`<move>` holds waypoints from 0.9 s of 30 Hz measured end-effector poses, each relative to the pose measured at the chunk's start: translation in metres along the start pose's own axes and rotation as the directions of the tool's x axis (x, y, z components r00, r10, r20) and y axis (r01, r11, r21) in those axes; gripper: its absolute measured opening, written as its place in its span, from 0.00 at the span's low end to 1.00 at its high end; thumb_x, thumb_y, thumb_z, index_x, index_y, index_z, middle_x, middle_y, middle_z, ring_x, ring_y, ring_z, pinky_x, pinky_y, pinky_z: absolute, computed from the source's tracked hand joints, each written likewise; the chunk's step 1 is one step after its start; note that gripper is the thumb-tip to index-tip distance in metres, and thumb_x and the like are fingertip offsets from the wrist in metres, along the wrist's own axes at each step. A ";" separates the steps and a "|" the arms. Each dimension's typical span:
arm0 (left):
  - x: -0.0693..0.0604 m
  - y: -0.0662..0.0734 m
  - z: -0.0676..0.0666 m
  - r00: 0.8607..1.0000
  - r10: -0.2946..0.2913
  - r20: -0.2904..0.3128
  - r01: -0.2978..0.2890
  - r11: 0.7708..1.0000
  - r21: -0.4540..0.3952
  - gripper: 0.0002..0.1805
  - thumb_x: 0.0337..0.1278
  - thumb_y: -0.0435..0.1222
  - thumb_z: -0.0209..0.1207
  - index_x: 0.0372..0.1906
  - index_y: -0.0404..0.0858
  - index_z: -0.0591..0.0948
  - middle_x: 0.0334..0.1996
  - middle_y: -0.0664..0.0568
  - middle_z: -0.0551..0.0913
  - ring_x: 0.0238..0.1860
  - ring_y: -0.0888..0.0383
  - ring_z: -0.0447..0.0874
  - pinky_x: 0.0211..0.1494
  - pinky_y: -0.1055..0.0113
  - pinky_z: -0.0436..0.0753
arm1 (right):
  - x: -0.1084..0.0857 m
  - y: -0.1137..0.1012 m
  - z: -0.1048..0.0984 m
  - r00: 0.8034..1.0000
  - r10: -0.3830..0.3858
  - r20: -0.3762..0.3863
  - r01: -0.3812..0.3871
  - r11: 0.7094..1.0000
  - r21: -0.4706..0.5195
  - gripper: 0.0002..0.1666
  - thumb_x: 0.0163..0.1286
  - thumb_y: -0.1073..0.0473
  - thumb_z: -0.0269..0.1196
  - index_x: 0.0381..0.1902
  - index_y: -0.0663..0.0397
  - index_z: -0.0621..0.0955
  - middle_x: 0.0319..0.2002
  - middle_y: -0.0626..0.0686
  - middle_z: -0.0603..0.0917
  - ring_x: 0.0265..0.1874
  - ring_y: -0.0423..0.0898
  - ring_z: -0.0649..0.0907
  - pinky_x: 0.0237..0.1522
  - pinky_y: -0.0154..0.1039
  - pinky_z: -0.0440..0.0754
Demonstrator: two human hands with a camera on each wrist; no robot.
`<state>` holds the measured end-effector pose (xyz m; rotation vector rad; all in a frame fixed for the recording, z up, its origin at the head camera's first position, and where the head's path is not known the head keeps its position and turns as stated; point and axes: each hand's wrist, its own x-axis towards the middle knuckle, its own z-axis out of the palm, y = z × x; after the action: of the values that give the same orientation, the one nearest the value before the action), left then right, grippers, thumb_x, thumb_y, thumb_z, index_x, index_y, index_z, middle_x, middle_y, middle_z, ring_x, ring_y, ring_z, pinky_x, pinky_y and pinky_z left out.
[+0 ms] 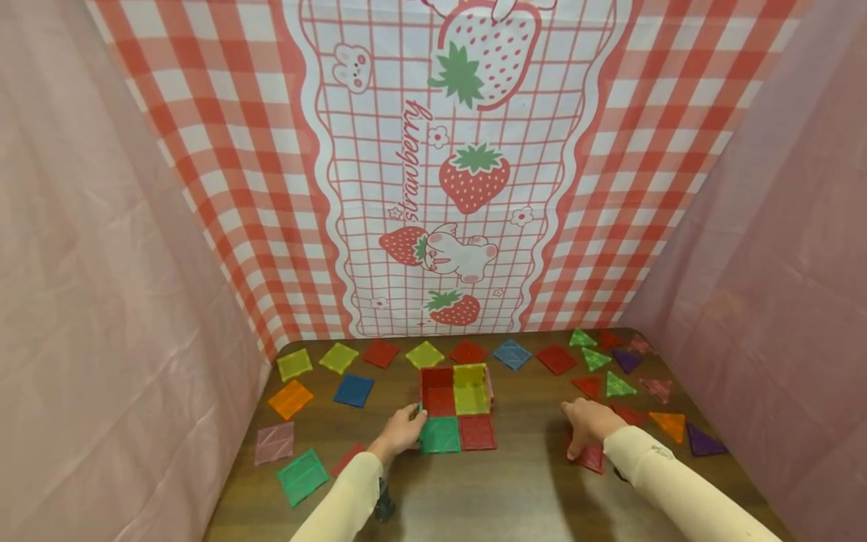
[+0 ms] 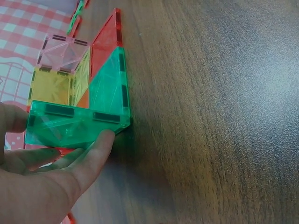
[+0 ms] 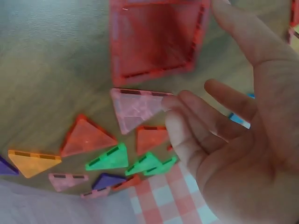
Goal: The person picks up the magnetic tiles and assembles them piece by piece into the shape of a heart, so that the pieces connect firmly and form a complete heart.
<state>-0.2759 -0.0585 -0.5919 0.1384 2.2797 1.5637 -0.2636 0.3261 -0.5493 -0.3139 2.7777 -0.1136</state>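
Note:
My left hand point(image 1: 401, 432) grips a green square magnetic tile point(image 2: 70, 122) standing on edge, thumb at one end and a fingertip near its lower corner. This tile stands along the left edge of a flat green square tile point(image 1: 440, 435). Beside the flat one lies a red square tile point(image 1: 478, 433). Behind them, red and yellow tiles point(image 1: 470, 390) form upright walls, with a pink tile point(image 2: 63, 52) at the right side. My right hand point(image 1: 591, 423) hovers by a loose red square tile point(image 3: 156, 42), thumb near its corner, other fingers loosely bent and apart from it.
Loose square tiles, such as a blue one point(image 1: 354, 391) and an orange one point(image 1: 290, 399), lie along the left and back of the wooden table point(image 1: 501, 504). Triangle tiles point(image 1: 667, 426) in several colours spread at the right. A checked strawberry cloth point(image 1: 433, 188) hangs behind.

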 end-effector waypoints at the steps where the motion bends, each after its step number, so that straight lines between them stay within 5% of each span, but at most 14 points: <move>1: 0.000 0.000 0.000 1.000 0.000 0.000 0.000 1.000 0.003 0.35 0.79 0.43 0.47 0.74 0.20 0.58 0.63 0.23 0.72 0.52 0.38 0.85 0.47 0.52 0.88 | 0.000 0.001 0.003 1.000 0.000 -0.005 0.000 1.000 0.001 0.49 0.36 0.53 0.86 0.56 0.68 0.79 0.47 0.67 0.83 0.47 0.67 0.83 0.48 0.63 0.82; 20: -0.002 -0.001 0.000 1.000 -0.003 0.016 0.003 1.000 0.023 0.35 0.80 0.46 0.46 0.76 0.23 0.57 0.70 0.23 0.65 0.58 0.36 0.82 0.53 0.48 0.86 | 0.001 0.009 0.028 0.999 -0.009 -0.041 0.010 1.000 0.016 0.49 0.33 0.57 0.87 0.53 0.71 0.77 0.45 0.71 0.82 0.45 0.66 0.84 0.47 0.59 0.84; 27: -0.002 0.000 -0.001 1.000 -0.009 0.028 0.009 1.000 0.021 0.36 0.80 0.47 0.45 0.76 0.24 0.57 0.71 0.24 0.63 0.62 0.34 0.78 0.55 0.47 0.84 | 0.005 0.007 0.033 0.997 -0.053 -0.048 0.056 0.997 0.056 0.50 0.49 0.50 0.77 0.62 0.77 0.73 0.51 0.73 0.82 0.50 0.69 0.83 0.52 0.62 0.81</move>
<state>-0.2742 -0.0605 -0.5913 0.1545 2.2720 1.5243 -0.2583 0.3305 -0.5831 -0.3768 2.8067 -0.2168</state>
